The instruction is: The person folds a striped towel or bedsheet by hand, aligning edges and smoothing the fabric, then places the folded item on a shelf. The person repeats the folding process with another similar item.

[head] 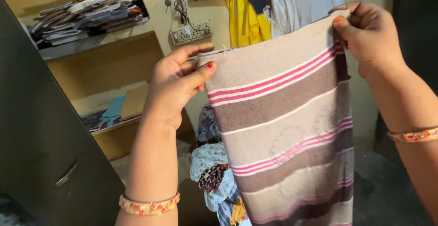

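A striped towel (287, 130) is held up in the air at the centre and right of the view, hanging flat and upright from its top edge. It is banded in beige and brown, with thin pink and white lines between the bands. The top left corner is pinched by the left hand (175, 87), thumb pressed against the front face and fingers closed behind the cloth. The top right corner is pinched by the right hand (369, 34) in the same manner, thumb in front, fingers folded over the edge. A patterned bangle is worn on each wrist.

The lower end of the towel runs out of the bottom of the view. Just behind and below its left edge, a pile of clothes (214, 176) of mixed prints is seen. Further left, wall shelves (109, 75) are set into a niche: folded cloth is stored on the lower shelf, and stacked papers (91, 7) on the upper one. A dark metal door (41, 139) closes off the left side. A yellow garment (246, 11) and a pale shirt (305, 2) hang on the wall behind the towel. Open floor (388, 189) is visible at the lower right.
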